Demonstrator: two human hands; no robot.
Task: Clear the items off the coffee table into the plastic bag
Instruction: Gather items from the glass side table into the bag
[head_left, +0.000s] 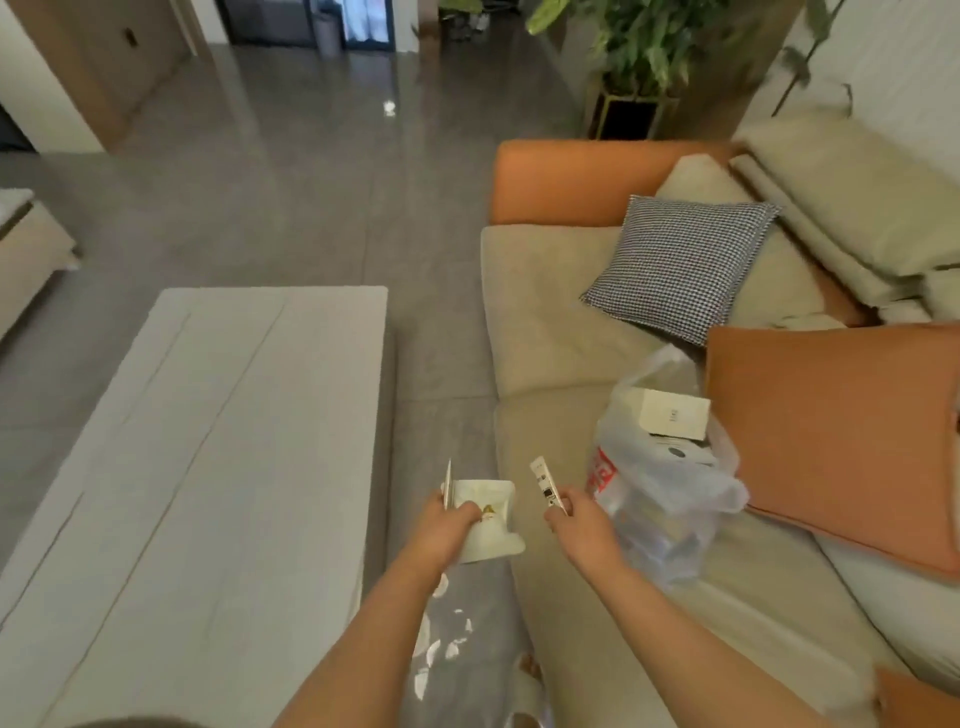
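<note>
Low in the centre of the frame, two bare forearms reaching forward over the gap between table and sofa. Left hand (451, 521) curled around a white pouch (488, 519) with a small yellow mark, plus a thin white card (448, 483) standing edge-on against the pouch's left side. Right hand (570, 514), just beside it, pinching a slim white remote-like strip (545, 486) between thumb and fingers, strip tilted up and to the left. Right of that hand, on the beige sofa (545, 338) seat, a translucent plastic bag (670, 499) with red print, mouth open, a white box (672, 413) poking out of the top and a second pale item under it. Against the bag's right side, an orange cushion (841, 436). Higher up, a checked pillow (680, 265) leaning on beige back cushions. Left half of the frame filled by the pale coffee table (182, 467), its top showing faint lines only. Glossy grey floor (291, 182) beyond, a potted plant (649, 47) at upper right.
</note>
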